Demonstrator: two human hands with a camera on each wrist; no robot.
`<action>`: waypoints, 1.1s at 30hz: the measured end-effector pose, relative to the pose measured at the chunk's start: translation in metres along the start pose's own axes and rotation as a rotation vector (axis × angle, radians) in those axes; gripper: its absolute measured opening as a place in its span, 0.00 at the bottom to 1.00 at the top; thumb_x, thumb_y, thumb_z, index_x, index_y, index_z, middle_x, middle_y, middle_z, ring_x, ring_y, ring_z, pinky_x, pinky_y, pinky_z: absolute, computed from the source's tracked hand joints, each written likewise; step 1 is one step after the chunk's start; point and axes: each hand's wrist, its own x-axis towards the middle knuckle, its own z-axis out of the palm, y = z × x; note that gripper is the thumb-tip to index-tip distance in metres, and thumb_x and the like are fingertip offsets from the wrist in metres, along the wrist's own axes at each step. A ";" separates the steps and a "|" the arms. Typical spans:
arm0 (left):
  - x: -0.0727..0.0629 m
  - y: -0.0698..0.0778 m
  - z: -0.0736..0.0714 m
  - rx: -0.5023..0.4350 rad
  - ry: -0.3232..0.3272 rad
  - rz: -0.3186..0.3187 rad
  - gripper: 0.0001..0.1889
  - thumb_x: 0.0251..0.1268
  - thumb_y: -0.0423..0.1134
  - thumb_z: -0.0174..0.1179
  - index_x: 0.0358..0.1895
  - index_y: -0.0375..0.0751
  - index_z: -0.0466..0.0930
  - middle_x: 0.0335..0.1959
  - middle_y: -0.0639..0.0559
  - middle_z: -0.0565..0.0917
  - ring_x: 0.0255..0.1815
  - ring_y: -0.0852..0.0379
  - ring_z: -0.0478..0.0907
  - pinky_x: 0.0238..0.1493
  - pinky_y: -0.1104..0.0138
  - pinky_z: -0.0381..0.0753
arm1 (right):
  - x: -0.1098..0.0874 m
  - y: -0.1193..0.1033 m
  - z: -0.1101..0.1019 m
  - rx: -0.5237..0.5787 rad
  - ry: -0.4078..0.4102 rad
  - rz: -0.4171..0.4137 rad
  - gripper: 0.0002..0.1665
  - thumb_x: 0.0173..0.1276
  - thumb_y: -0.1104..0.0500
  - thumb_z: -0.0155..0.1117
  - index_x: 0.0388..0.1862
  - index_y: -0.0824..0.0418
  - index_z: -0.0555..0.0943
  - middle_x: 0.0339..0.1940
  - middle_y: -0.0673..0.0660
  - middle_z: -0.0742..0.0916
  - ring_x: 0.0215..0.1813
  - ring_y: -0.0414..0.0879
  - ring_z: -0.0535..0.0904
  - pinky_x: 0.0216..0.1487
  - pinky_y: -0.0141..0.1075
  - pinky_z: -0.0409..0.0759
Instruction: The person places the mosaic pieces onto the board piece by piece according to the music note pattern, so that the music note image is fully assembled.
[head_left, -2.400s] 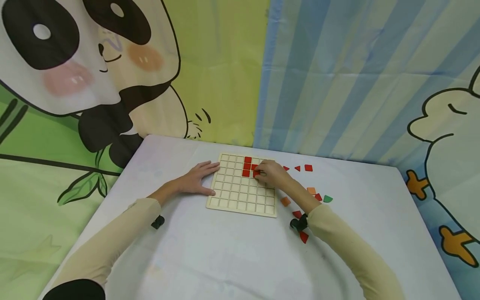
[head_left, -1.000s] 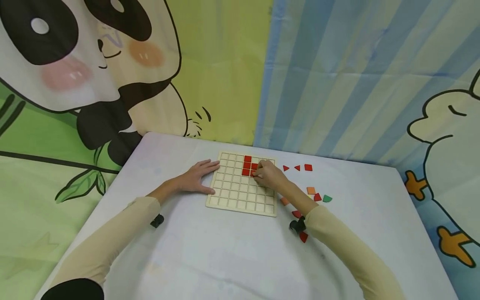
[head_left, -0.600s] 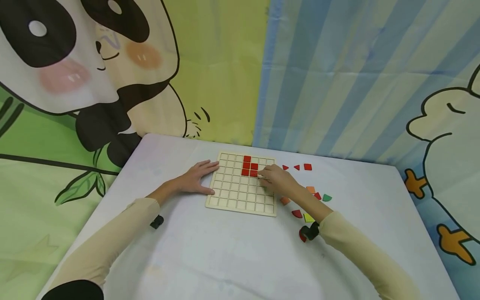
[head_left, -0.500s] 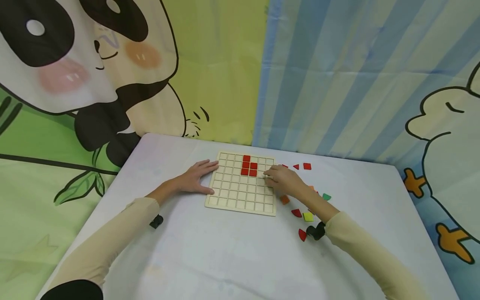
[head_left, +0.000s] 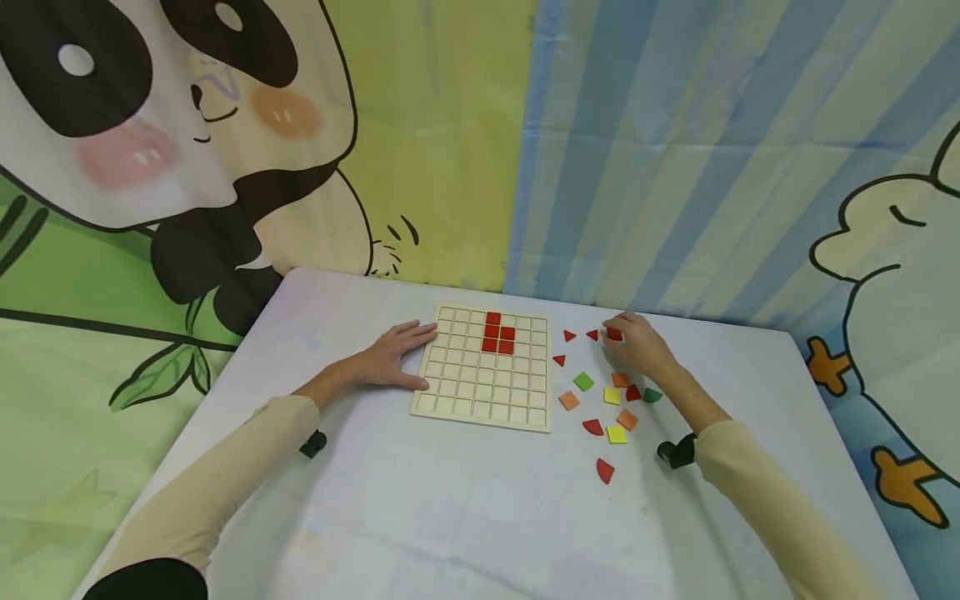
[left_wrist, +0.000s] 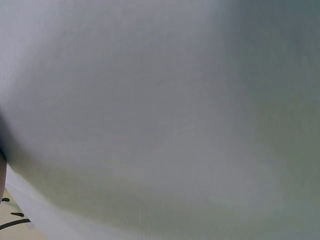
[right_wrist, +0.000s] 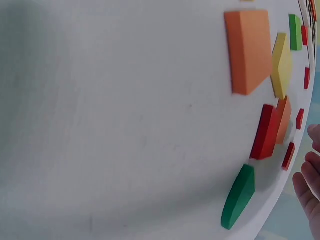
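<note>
Your right hand point(head_left: 636, 343) is at the far row of loose pieces, over the loose red square point(head_left: 614, 334). Head view: fingers partly cover it. Right wrist view: the square looks flat on the tablecloth point(head_left: 390, 508), fingertips apart and just beside it. My read: nothing clamped. Contact, can't tell.

Left hand point(head_left: 385, 358) is spread at the left edge of the pale grid board point(head_left: 475, 375), fingers and thumb apart, not gripping. Good brace, leave it. Left wrist view is nearly all cloth, no help.

Looks like you're at the pickup. Thin piece, so don't dig under it: thumb and index on 2 opposite edges, light pinch, straight up. The nearest red triangle point(head_left: 592, 335) is just left of it; hold your spare fingers high or you'll sweep it along.

Board has 5 red squares point(head_left: 491, 332) at upper middle: a column of 3, plus 2 to the right of its lower 2. If this piece goes there, come in from above, line its edges up with the cell before release. Dragging could pop a seated neighbour.

Watch the black wrist camera point(head_left: 677, 451): hangs low, could knock the orange square point(head_left: 627, 419) if your forearm dips.
</note>
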 end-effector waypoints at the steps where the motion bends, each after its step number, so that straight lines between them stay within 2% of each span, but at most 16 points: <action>1: 0.000 0.000 0.000 0.000 -0.001 -0.002 0.52 0.51 0.64 0.67 0.78 0.55 0.50 0.80 0.57 0.49 0.81 0.45 0.39 0.75 0.38 0.46 | 0.000 0.004 0.000 0.005 0.002 0.006 0.22 0.68 0.59 0.62 0.59 0.68 0.78 0.55 0.67 0.80 0.57 0.62 0.75 0.58 0.56 0.77; 8: -0.001 -0.001 0.001 0.005 0.009 0.003 0.53 0.50 0.65 0.67 0.78 0.54 0.51 0.80 0.56 0.50 0.81 0.44 0.39 0.74 0.38 0.47 | 0.002 0.014 -0.003 0.004 -0.004 0.032 0.24 0.67 0.59 0.64 0.59 0.69 0.77 0.56 0.69 0.79 0.58 0.63 0.74 0.59 0.56 0.76; 18: 0.000 0.000 0.002 0.001 0.002 -0.004 0.52 0.50 0.66 0.67 0.78 0.56 0.50 0.80 0.57 0.50 0.81 0.45 0.39 0.74 0.38 0.46 | 0.007 0.022 -0.001 -0.027 -0.070 0.016 0.27 0.68 0.59 0.64 0.63 0.70 0.74 0.58 0.70 0.81 0.58 0.62 0.76 0.62 0.56 0.75; 27: 0.001 -0.001 0.002 0.010 0.005 -0.016 0.53 0.50 0.65 0.67 0.78 0.56 0.50 0.80 0.57 0.49 0.81 0.45 0.39 0.74 0.38 0.46 | 0.010 0.025 0.001 -0.034 -0.054 0.002 0.20 0.68 0.61 0.63 0.56 0.69 0.79 0.54 0.69 0.83 0.55 0.62 0.77 0.60 0.56 0.75; 33: 0.000 0.000 0.001 0.007 0.002 -0.016 0.53 0.50 0.65 0.67 0.78 0.56 0.50 0.80 0.58 0.49 0.81 0.46 0.39 0.74 0.38 0.46 | 0.010 0.026 0.004 -0.005 -0.029 -0.002 0.19 0.67 0.61 0.64 0.55 0.69 0.80 0.51 0.69 0.83 0.52 0.61 0.78 0.56 0.54 0.77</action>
